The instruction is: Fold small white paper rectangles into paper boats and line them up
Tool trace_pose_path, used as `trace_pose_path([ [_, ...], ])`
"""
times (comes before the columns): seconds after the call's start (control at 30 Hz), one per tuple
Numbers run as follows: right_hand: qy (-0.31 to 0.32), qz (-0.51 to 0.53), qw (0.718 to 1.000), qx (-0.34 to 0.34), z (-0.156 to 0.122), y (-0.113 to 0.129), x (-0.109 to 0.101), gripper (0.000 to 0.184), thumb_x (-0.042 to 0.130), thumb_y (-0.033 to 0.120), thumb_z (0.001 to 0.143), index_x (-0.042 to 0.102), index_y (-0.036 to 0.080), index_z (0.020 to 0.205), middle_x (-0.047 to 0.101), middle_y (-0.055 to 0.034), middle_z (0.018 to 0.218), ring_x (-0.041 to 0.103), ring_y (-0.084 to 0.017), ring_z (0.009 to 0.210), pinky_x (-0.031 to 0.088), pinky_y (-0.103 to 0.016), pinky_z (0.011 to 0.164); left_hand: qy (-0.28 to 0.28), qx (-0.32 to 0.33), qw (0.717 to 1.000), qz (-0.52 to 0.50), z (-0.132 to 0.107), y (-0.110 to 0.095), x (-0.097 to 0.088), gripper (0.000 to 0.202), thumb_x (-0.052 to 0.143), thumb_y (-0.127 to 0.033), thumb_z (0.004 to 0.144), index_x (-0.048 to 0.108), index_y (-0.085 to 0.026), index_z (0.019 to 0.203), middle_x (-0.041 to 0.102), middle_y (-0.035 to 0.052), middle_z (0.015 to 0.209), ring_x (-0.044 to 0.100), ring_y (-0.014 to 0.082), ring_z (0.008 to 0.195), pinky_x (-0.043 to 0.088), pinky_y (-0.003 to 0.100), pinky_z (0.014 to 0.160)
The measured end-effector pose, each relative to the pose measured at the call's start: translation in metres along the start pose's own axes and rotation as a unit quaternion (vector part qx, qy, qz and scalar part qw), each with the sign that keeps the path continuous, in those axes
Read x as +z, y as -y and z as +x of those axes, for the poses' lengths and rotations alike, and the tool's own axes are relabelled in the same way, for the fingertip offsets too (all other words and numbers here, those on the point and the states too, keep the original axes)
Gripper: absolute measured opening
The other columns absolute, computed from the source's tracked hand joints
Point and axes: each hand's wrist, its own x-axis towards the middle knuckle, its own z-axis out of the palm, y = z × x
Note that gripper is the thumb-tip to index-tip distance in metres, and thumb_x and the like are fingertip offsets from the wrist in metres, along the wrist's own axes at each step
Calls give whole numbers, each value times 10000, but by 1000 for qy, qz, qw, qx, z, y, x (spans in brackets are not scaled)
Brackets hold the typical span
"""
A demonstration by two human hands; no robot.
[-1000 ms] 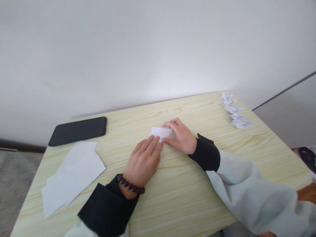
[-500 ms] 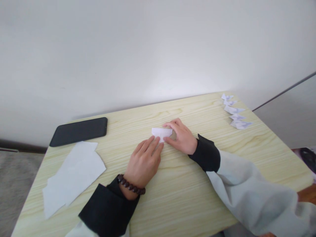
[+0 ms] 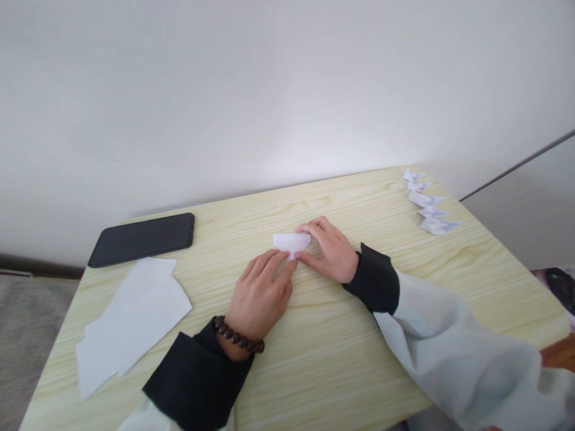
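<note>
A small piece of white folded paper (image 3: 291, 242) lies on the wooden table, its long straight edge facing the wall. My left hand (image 3: 260, 293), with a dark beaded bracelet at the wrist, presses the paper's near side with fingertips and thumb. At its right end, my right hand (image 3: 330, 248) grips the paper between a curled index finger and the thumb. The two thumbs almost meet at the near edge, where part of the paper is covered.
To the left, several loose white paper sheets (image 3: 135, 317) overlap in front of a black phone (image 3: 141, 239). Several folded paper figures (image 3: 433, 212) stand in a row at the far right of the table (image 3: 341, 365). A white wall (image 3: 269, 96) rises behind.
The paper has shifted slightly to the left. My left fingers have drawn back a little towards its near edge, baring more of its face. My right hand has hardly moved.
</note>
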Motion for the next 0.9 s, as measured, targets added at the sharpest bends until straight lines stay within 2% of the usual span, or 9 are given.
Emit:
trace_pose_path([
  [0.23, -16, 9, 1000, 15, 1, 0, 0, 305, 565, 229, 784, 550, 164, 1081, 530, -85, 1001, 541, -212, 934, 455, -365, 853, 0, 7, 1000, -14, 0, 1, 1, 255, 489, -111, 828, 638, -142, 1033, 647, 89, 1086, 563, 241, 1055, 511, 406, 901],
  [0.33, -33, 14, 999, 22, 1, 0, 1, 276, 553, 210, 795, 560, 167, 1067, 537, -79, 985, 550, -201, 910, 467, -347, 819, -2, 10, 1000, -21, 0, 1, 1, 256, 497, -110, 824, 636, -148, 1036, 649, 80, 1067, 552, 242, 1058, 508, 404, 895],
  [0.5, -30, 18, 999, -19, 0, -1, 1, 275, 608, 292, 794, 575, 174, 1039, 560, -72, 973, 548, -205, 934, 453, -355, 842, 6, -6, 998, -60, 0, 4, 3, 251, 499, -111, 825, 636, -161, 1029, 623, 76, 1056, 530, 230, 1057, 487, 387, 908],
  [0.7, -4, -15, 1000, -24, -2, 2, -1, 382, 644, 418, 765, 568, 170, 1046, 596, -68, 963, 539, -223, 920, 428, -382, 837, -17, -97, 994, -52, 2, 11, 3, 191, 522, -230, 857, 639, -167, 993, 589, 88, 1038, 533, 220, 985, 476, 378, 872],
  [0.9, 1, -23, 999, -24, -2, 2, 0, 338, 625, 419, 786, 583, 173, 1015, 604, -65, 972, 528, -223, 917, 409, -378, 841, -4, -117, 993, -3, 2, 15, 5, 304, 532, -324, 859, 589, -186, 1123, 605, 76, 1055, 535, 239, 997, 458, 398, 868],
])
